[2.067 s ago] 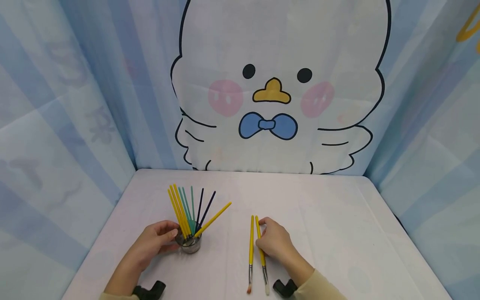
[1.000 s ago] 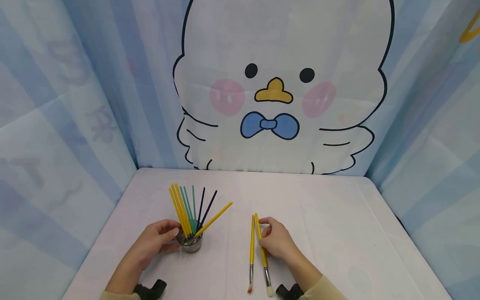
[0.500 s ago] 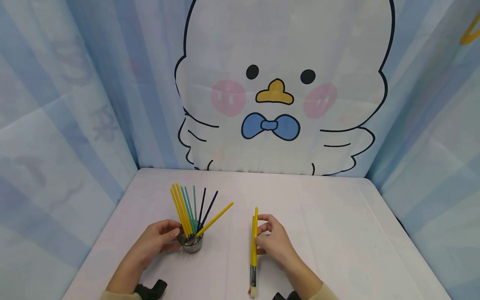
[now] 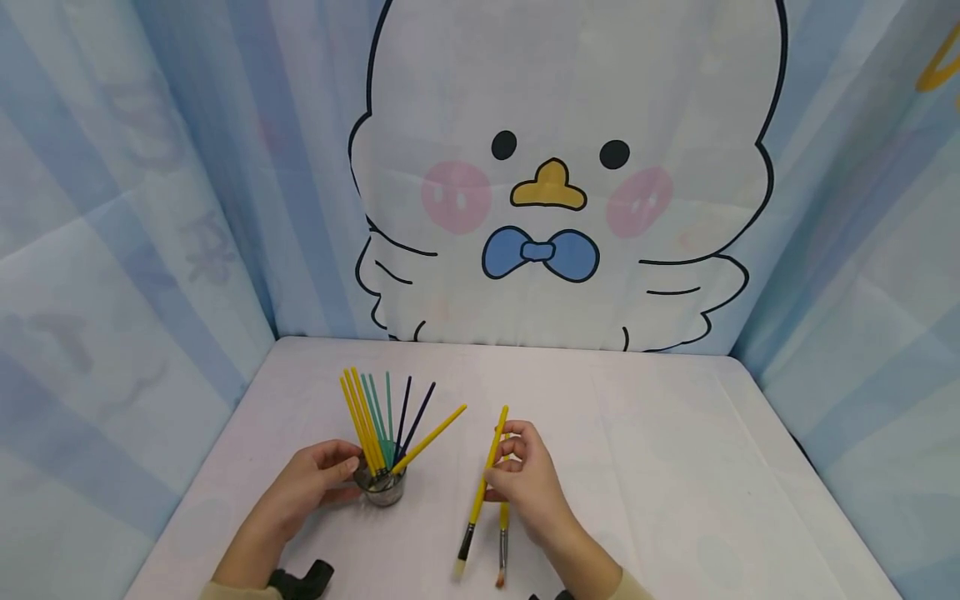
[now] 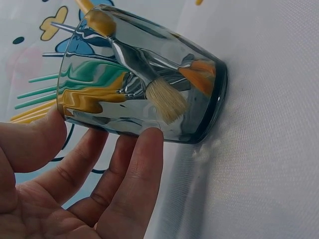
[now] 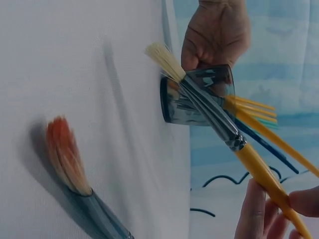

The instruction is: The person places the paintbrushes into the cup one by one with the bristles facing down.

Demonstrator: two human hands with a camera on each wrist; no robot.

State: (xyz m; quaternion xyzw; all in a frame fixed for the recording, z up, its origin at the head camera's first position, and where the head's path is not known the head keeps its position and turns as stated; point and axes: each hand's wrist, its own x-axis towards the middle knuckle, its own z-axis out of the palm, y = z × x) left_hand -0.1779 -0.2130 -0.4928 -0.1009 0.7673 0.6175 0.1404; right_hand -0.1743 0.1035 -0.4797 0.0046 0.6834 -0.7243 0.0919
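My left hand (image 4: 311, 483) holds a small glass cup (image 4: 380, 485) on the white table (image 4: 637, 467); its fingers (image 5: 134, 174) curl round the glass (image 5: 144, 79). The cup holds several yellow, green and dark blue paintbrushes (image 4: 378, 421), bristles down. My right hand (image 4: 525, 483) pinches a yellow paintbrush (image 4: 480, 492), lifted and tilted, its white bristles (image 6: 162, 59) pointing down to the left. A second yellow brush (image 4: 502, 542) with orange bristles (image 6: 65, 154) lies flat on the table just under that hand.
A cloth backdrop with a cartoon duck (image 4: 555, 192) stands behind the table, and blue striped cloth walls close in both sides. Black wrist-camera mounts (image 4: 300, 579) show at the near edge.
My right hand has picked one yellow brush up off the table and tilted it, bristles swinging left. The other brush stays lying flat. My left hand and the cup have not moved.
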